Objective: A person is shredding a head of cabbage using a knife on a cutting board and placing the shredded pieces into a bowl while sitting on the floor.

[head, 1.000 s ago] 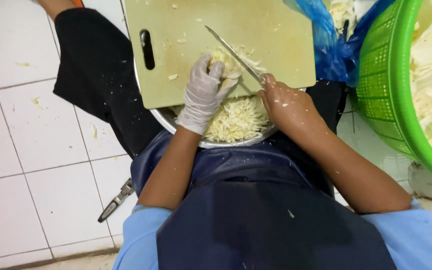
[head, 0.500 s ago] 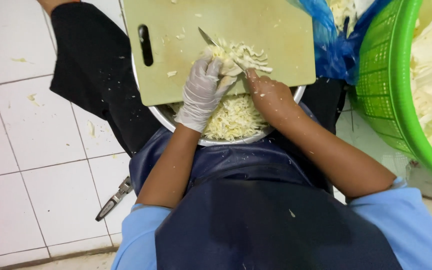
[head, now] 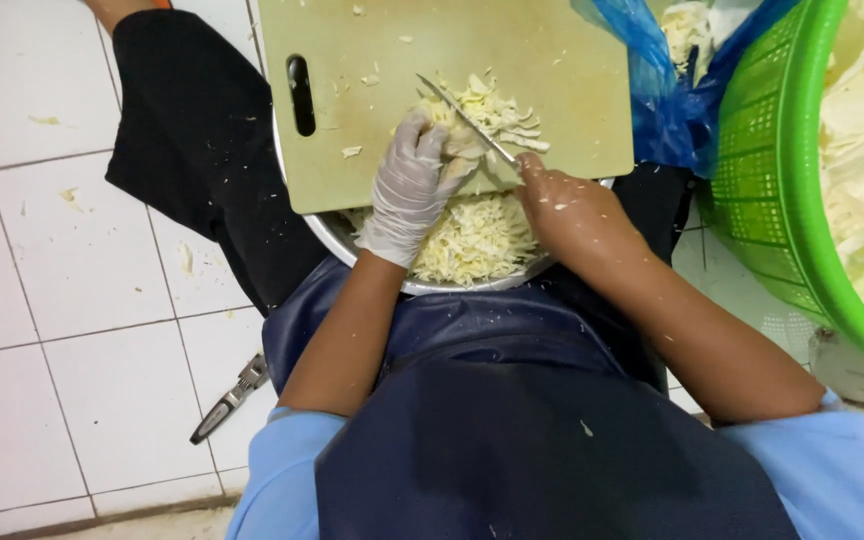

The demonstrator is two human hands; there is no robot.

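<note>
Right hand (head: 567, 205) grips knife (head: 467, 120), handle hidden; gloved left hand (head: 410, 190) presses cabbage (head: 492, 110).

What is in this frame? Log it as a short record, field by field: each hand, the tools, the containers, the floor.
left hand: gloved, pressing on shredded cabbage on the board
right hand: bare, gripping a knife whose blade lies across the cabbage
board: pale green cutting board resting over a metal bowl
bowl contents: shredded cabbage heap
right side: green basket with cabbage leaves, blue plastic bag beside it
floor: white tiles with scraps, a second knife lying there
</note>
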